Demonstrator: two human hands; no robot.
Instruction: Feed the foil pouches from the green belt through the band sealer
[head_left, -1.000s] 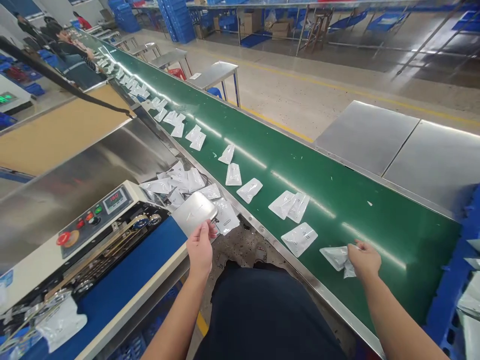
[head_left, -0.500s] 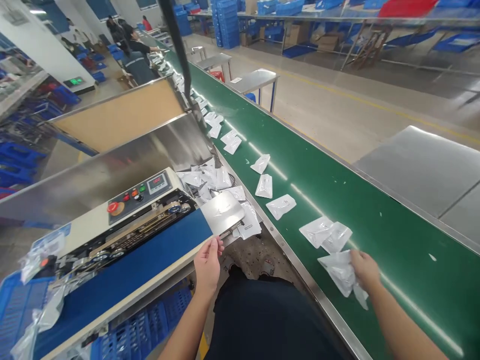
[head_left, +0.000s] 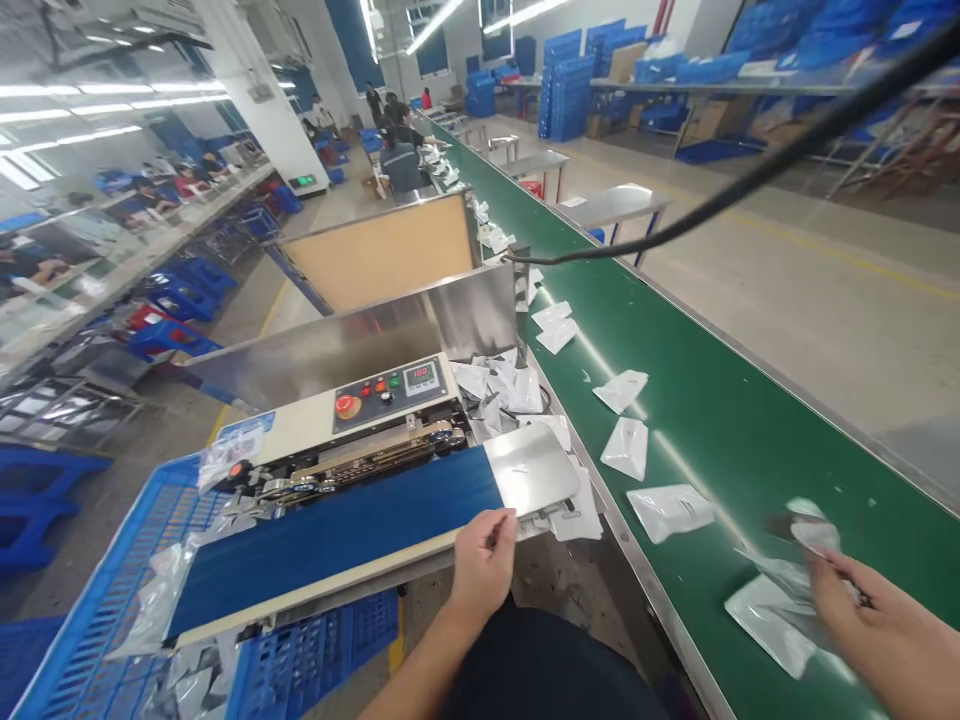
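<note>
Pouches (head_left: pixel 671 510) in shiny white are lying along the green conveyor (head_left: pixel 750 420), some apart and some overlapping, in a line that is running away into the distance; the right hand (head_left: pixel 862 610) is reaching over the near part of this conveyor and is gripping blurred pouches (head_left: pixel 814 530), its fingers clamping on their edges; another pouch (head_left: pixel 769 620) is showing just beside them, and whether it is resting on the conveyor or hanging from the hand, the blur is hiding.

Left hand (head_left: pixel 484 565) is hovering at the near edge of the machine, close to where the blue belt (head_left: pixel 337 540) is meeting a metal plate (head_left: pixel 532 465); its thumb and index finger are pressing together, with no pouch showing between them; whether the fingertips are touching the plate's edge, I cannot tell.

Behind the blue belt, the control panel (head_left: pixel 390 390) is showing a lit red display (head_left: pixel 421 374) and a red knob (head_left: pixel 347 405); a heap of pouches (head_left: pixel 499 385) is lying between the machine and the conveyor, while more are sticking out from under the plate; at the belt's far left end, a blue basket (head_left: pixel 112 590) is holding pouches too; a black cable (head_left: pixel 720 200) is crossing above the conveyor, and a person (head_left: pixel 401 165) is sitting farther along it.
</note>
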